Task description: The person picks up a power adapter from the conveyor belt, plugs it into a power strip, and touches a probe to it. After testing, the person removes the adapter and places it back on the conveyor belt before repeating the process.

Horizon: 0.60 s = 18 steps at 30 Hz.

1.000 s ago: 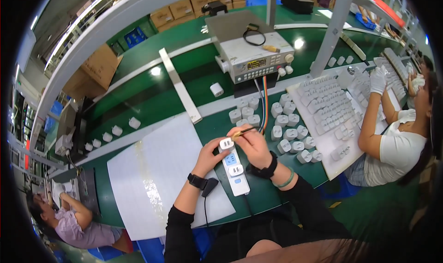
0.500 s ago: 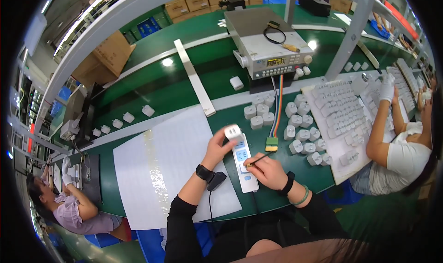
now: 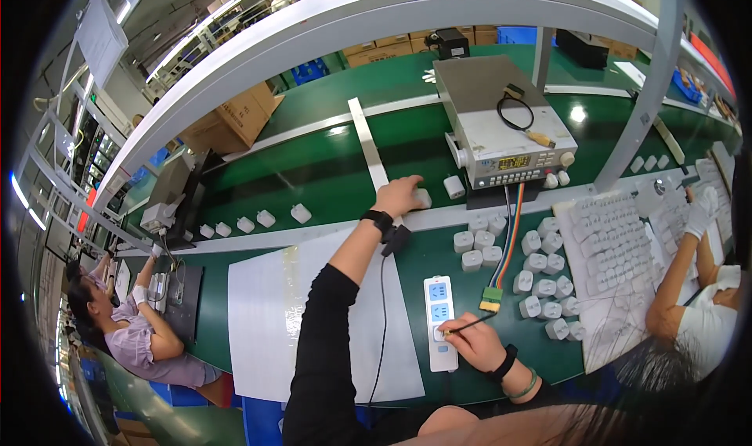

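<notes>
Gripping a thin dark probe (image 3: 468,322) pen-fashion, my right hand (image 3: 475,343) is curled shut around it low in the head view, and I see the tip resting at the lower socket of the white power strip (image 3: 440,321). I read the strip as lying flat on the green bench (image 3: 329,164) with its long axis running away from me, nearly straight up the picture, so the probe comes at it crosswise from the right.

My left hand (image 3: 401,195) is stretched well forward, fingers bent down over a small white adapter (image 3: 421,198) at the pale rail (image 3: 298,236) across the bench; I cannot tell whether it has actually closed on the block or only covers it. That adapter sits beyond the strip's far end and slightly left of it. A second adapter (image 3: 453,187) stands just beside, in front of the grey test instrument (image 3: 501,125). More white adapters (image 3: 540,285) cluster right of the strip, near my right hand, beside the rainbow ribbon cable (image 3: 505,242).
</notes>
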Motion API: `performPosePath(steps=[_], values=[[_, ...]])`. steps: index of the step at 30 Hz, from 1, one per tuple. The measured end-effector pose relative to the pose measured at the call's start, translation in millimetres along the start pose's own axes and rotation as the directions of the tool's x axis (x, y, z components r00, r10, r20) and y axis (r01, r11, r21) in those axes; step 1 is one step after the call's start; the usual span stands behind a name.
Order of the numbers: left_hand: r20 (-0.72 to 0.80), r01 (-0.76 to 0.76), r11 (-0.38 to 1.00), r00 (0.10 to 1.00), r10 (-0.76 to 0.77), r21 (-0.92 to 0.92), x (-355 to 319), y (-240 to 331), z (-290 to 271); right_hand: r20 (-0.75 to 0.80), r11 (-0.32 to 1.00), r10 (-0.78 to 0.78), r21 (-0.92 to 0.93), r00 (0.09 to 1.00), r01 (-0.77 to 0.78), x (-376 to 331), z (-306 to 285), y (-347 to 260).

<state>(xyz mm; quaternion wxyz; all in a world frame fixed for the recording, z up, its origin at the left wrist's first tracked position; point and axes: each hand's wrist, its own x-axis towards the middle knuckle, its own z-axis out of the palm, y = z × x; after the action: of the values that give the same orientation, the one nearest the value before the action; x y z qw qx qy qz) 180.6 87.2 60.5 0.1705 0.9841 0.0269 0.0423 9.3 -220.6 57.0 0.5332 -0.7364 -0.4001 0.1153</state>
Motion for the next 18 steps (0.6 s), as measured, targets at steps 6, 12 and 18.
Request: performPosePath(steps=[6,12,18], values=[[0.019,0.198,0.779,0.965,-0.260,0.594,-6,-99,-52,0.047,0.997,0.031,0.073,0.998,-0.034,1,0,-5],[-0.114,0.416,0.373,0.779,-0.617,0.829,-73,-206,-60,0.055,0.997,0.016,0.072,0.998,-0.020,3,5,1],[-0.139,0.180,0.904,0.958,-0.250,-0.387,-116,-86,-79,0.004,0.995,-0.011,0.103,1.000,0.011,3,3,5]])
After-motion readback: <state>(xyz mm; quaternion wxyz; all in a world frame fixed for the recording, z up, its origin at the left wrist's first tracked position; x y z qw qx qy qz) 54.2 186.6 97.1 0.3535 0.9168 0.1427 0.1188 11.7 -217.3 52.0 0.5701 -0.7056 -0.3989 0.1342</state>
